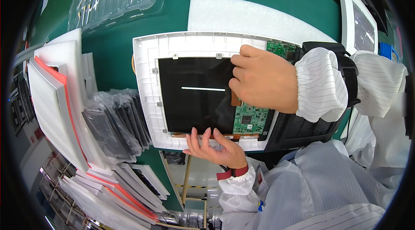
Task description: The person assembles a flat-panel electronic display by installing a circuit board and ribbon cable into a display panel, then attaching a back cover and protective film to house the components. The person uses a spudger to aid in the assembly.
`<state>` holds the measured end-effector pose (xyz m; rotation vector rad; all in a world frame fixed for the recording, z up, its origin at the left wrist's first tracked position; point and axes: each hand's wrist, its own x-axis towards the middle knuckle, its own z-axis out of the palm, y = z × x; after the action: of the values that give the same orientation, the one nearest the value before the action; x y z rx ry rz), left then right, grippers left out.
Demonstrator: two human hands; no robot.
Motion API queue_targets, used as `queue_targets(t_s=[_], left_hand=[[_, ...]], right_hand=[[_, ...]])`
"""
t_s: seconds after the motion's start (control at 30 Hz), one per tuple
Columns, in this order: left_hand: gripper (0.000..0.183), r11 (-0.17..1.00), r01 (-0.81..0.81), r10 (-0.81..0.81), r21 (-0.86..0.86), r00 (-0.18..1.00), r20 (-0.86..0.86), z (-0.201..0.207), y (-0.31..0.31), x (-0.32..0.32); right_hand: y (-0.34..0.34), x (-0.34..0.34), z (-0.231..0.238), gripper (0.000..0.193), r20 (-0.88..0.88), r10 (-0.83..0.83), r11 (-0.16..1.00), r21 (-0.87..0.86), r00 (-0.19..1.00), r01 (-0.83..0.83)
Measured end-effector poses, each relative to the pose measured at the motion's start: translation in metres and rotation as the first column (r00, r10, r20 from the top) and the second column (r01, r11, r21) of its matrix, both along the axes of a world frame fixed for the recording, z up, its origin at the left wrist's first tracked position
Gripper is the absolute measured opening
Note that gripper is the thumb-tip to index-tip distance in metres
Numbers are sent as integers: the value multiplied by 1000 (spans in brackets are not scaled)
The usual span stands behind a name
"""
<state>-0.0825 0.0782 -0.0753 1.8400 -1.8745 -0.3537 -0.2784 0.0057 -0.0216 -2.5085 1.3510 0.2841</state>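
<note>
There it was, the black display panel, lying face up inside a white housing on the green desk, a bright streak gleaming across its glass! Over its right edge came the right hand, fingers curled under; their tips were hidden, so I could not tell whether they pinched anything. And down at the near edge, the left hand, fingers loosely spread, tips at the panel's rim, a red wristband behind them. Just beside the panel sat a green circuit board, partly under the right hand. Beyond the housing lay a white foam sheet, and farther out a clear plastic tray of thin sticks. On the left leaned bagged black panels; over on the far right stood a white-framed screen.
</note>
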Motion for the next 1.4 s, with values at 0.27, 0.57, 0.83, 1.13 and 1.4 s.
queue_targets(t_s=[0.27,0.57,0.83,1.13,1.4], left_hand=[[11,1000,12,-12,-19,1000,19,-2,0,0],[11,999,18,-17,-42,1000,23,-4,-1,-1],[9,999,20,-18,-49,999,38,-4,0,-2],[9,999,9,-8,-48,1000,27,-4,-2,-4],[9,998,27,-24,-53,998,54,-3,-1,-3]], right_hand=[[-10,-3,3,14,37,-146,935,331,989,125],[-6,-6,-2,4,128,-238,920,348,963,181],[-1,-6,-7,7,185,-223,957,228,957,179],[-5,-3,-3,10,125,-223,934,313,967,174],[-5,0,-2,10,92,-211,923,347,973,168]])
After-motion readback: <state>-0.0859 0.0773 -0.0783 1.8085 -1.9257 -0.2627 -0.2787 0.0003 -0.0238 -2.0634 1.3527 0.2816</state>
